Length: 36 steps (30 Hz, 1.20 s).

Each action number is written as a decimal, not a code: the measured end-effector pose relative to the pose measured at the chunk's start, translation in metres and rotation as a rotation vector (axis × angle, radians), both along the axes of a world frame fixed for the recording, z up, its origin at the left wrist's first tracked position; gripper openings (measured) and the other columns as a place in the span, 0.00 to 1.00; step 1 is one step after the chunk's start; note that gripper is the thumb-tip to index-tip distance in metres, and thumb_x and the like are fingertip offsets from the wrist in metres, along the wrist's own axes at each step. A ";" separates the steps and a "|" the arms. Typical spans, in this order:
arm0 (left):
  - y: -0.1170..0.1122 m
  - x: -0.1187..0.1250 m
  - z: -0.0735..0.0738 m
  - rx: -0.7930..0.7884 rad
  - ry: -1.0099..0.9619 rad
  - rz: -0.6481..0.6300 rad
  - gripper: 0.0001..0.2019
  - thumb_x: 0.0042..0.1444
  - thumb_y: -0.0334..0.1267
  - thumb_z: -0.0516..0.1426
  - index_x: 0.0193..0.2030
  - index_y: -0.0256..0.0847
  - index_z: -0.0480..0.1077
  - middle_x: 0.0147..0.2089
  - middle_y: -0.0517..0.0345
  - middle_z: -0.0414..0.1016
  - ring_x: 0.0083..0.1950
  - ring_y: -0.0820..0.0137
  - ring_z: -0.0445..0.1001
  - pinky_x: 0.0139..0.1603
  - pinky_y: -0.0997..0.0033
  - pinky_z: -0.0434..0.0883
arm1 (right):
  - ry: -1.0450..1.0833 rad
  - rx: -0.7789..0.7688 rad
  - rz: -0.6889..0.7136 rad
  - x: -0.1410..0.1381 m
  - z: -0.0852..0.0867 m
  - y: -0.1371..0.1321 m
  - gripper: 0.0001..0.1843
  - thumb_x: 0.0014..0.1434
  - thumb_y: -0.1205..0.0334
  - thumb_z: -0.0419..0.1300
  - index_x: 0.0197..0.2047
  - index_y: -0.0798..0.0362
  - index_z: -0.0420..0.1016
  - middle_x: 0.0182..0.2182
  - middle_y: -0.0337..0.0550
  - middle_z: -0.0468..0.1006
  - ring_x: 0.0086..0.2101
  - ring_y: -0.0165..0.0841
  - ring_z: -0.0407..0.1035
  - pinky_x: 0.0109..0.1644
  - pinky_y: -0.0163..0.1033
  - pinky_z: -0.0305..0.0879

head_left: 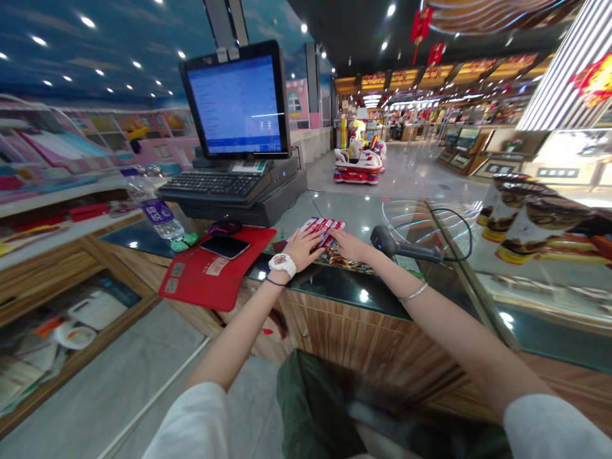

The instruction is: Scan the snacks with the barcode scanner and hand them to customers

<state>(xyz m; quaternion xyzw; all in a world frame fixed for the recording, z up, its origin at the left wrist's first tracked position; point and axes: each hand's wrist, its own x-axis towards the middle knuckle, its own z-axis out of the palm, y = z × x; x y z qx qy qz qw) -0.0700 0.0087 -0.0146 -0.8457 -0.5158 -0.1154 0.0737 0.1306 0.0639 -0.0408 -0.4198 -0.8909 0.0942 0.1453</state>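
A small stack of red-and-white snack packets (322, 234) lies on a glass counter (335, 284), near the person and between their two hands. The left hand (303, 248) rests on the packets' near side, its fingers spread moderately and lying flat rather than curled around them. The right hand (351, 247) is just to the right, with its fingers close together and their tips touching the stack's right end. A white watch (282, 264) and a thin dark band circle the left wrist, and a slim silver bracelet (414, 292) circles the right.

Just right of the right hand, a corded barcode scanner (399, 245) lies on the glass. To the left of the packets is a red mat (210, 271) holding a black phone (224, 247). A water bottle (155, 207) lies tilted beyond the mat's left side. Farther back stand a keyboard (213, 185) and an upright monitor (236, 102) showing a blue screen. Ice cream pictures (526, 220) appear at right. Far ahead, a red-and-white kiddie ride (358, 162) stands on a shiny mall floor (411, 172).
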 end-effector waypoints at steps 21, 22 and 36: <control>0.004 0.000 0.001 -0.001 -0.019 0.085 0.21 0.66 0.38 0.47 0.63 0.46 0.69 0.67 0.53 0.68 0.71 0.62 0.60 0.74 0.45 0.49 | -0.206 0.424 0.021 -0.003 0.025 -0.030 0.19 0.68 0.70 0.48 0.55 0.55 0.76 0.54 0.53 0.77 0.55 0.42 0.68 0.63 0.49 0.59; 0.004 0.001 0.002 -0.001 -0.026 0.088 0.21 0.66 0.38 0.47 0.63 0.46 0.69 0.68 0.53 0.67 0.71 0.62 0.61 0.74 0.46 0.50 | -0.205 0.445 0.031 -0.001 0.026 -0.030 0.19 0.68 0.70 0.48 0.55 0.55 0.75 0.54 0.54 0.77 0.55 0.42 0.68 0.65 0.49 0.57; -0.007 0.063 0.025 0.350 -0.206 -0.029 0.19 0.68 0.41 0.49 0.62 0.42 0.67 0.65 0.51 0.69 0.65 0.64 0.67 0.75 0.53 0.50 | -0.029 0.725 -0.136 0.054 0.051 -0.037 0.18 0.69 0.64 0.49 0.58 0.50 0.73 0.48 0.50 0.74 0.61 0.45 0.60 0.73 0.62 0.43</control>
